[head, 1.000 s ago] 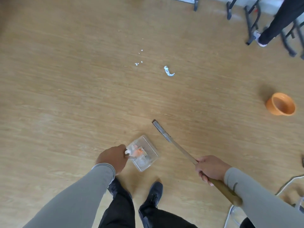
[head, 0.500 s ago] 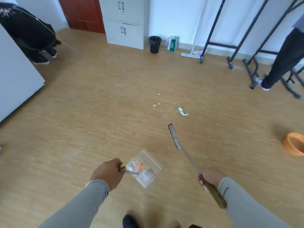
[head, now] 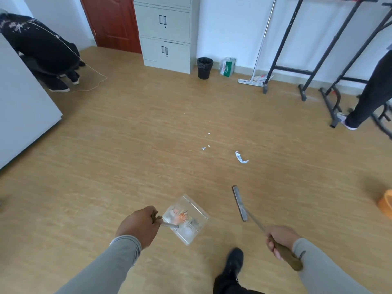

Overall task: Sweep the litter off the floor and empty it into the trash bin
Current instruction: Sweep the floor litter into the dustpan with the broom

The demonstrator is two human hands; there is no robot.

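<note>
The left hand (head: 139, 227) grips the handle of a clear plastic dustpan (head: 186, 219) holding orange and white litter, the right hand (head: 280, 240) grips a wooden-handled brush (head: 239, 202), white paper scraps (head: 240, 157) lie on the wooden floor (head: 127, 155), and the black trash bin (head: 204, 67) stands against the far wall.

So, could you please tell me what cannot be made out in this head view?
- Orange basin: cut off by the right edge.
- Trash bin: its inside is too far off to see.
- Litter in the dustpan: blurred.
- White scraps: too small to identify.
- Brush: bristles hidden, seen edge-on.
</note>
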